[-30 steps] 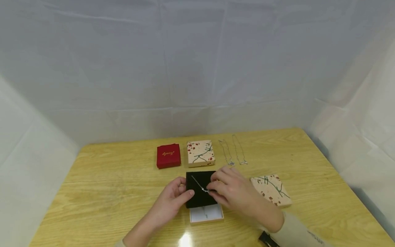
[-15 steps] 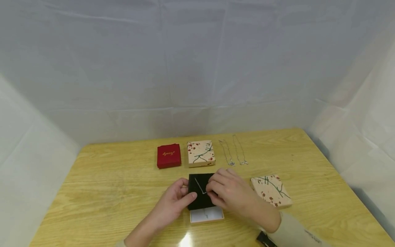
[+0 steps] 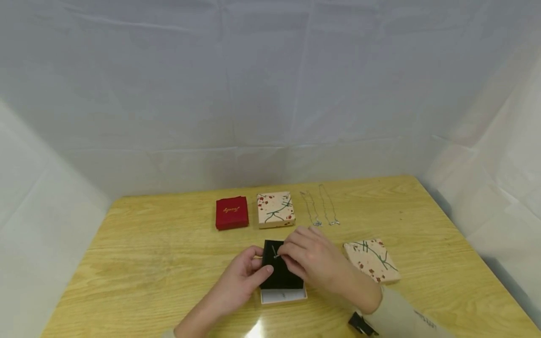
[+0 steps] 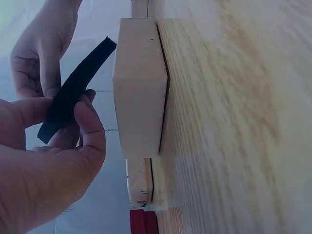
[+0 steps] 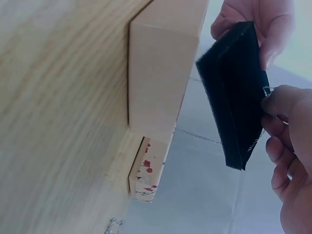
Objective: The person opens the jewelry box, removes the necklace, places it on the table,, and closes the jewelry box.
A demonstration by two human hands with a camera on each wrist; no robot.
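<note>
My left hand (image 3: 241, 281) grips a black square jewelry pad (image 3: 279, 278) by its left edge, thumb on the face and fingers behind. At the pad's upper part my right hand (image 3: 313, 256) pinches a silver necklace (image 3: 275, 254), partly hidden by the fingers. The right wrist view shows the pad (image 5: 236, 87) tilted, with chain (image 5: 197, 135) strands running from it toward the box. Below the pad stands an uncovered box base (image 3: 284, 301) with a white interior, mostly covered from the head view. Its plain outer walls (image 4: 139, 83) show in the left wrist view.
Behind the hands stand a red box (image 3: 232, 213) with gold lettering and a floral box (image 3: 275, 211). Two silver necklaces (image 3: 312, 209) lie stretched out beside them. A floral lid (image 3: 372, 260) rests right of my right hand. Near the right sleeve is a black object (image 3: 361, 324).
The pad has shifted slightly right and toward the person, over the box base. My right hand has drawn the necklace's visible part toward the pad's upper edge. My left hand keeps its hold.
</note>
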